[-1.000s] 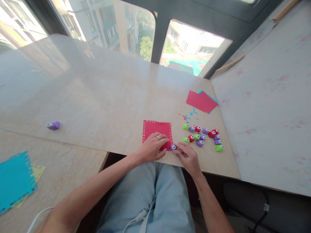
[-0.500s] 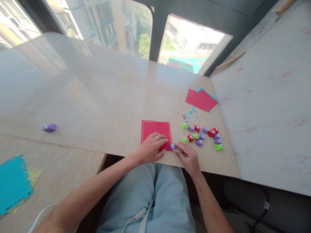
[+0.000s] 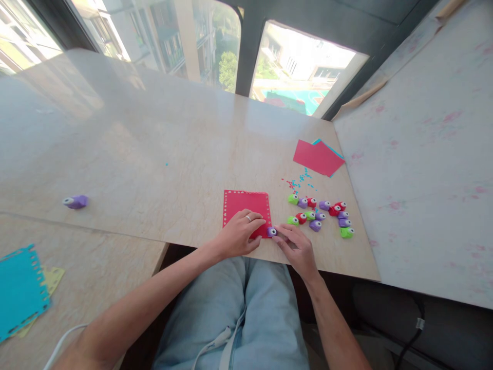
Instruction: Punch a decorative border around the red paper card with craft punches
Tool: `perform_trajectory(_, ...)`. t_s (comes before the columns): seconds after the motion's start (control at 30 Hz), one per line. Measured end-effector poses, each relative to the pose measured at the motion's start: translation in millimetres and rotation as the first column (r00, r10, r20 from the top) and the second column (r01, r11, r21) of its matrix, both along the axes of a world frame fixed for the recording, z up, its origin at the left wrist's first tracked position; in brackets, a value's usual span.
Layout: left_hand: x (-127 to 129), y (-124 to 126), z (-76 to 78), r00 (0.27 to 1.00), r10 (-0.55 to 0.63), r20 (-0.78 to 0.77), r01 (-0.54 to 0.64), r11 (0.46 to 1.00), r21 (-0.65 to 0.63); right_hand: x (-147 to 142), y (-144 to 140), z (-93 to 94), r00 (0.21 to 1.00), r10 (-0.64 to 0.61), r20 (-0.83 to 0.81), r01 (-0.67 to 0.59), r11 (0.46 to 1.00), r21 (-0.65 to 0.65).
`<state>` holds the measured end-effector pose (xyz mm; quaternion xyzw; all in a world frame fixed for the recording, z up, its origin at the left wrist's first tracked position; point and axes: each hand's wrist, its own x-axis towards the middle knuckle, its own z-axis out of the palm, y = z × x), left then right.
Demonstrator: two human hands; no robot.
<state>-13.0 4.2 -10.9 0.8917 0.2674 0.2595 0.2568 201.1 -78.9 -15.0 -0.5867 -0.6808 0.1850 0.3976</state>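
Note:
A red sheet of paper [image 3: 242, 203] lies near the table's front edge, with small punched holes along its top, left and right edges. My left hand [image 3: 244, 228], wearing a ring, rests on the lower part of the sheet, fingers stretched out and thumb apart. At the sheet's lower right corner sits a purple craft punch [image 3: 272, 232] with a white, star-marked top. My right hand [image 3: 296, 247] grips this punch from its right side with thumb and fingertips. My left fingertips are close by; whether they touch the punch I cannot tell.
Several purple, red and green craft punches [image 3: 316, 226] stand in rows on the right. Behind them lie paper scraps [image 3: 302, 180] and red and blue sheets [image 3: 319, 156]. Far left are a lone purple punch [image 3: 76, 202] and a blue hole-edged sheet [image 3: 23, 290] over a yellow one.

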Motion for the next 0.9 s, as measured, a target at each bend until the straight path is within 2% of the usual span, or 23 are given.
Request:
perform_trajectory(0.43, 0.7, -0.4, 0.5, 1.000, 0.005, -0.016, -0.005, 1.000, 0.001, 1.8, -0.5, -2.6, 0.998, -0.002, 0.060, 0.006, 0.998, -0.065)
perform_trajectory(0.63, 0.8, -0.7, 2.1, 1.000, 0.002, -0.013, -0.001, 1.000, 0.008, -1.3, -0.1, 0.8, 0.999, -0.017, 0.046, 0.020, 0.998, -0.053)
perform_trajectory(0.73, 0.6, -0.8, 2.4, 1.000, 0.001, -0.012, 0.000, 1.000, 0.018, -2.2, -0.1, 3.3, 0.999, -0.042, -0.021, 0.040, 0.996, -0.083)
perform_trajectory(0.9, 0.5, -0.8, 0.1, 1.000, 0.008, -0.021, -0.007, 0.999, 0.033, -0.5, 3.2, 7.1, 0.960, -0.178, -0.215, 0.134, 0.970, -0.202)
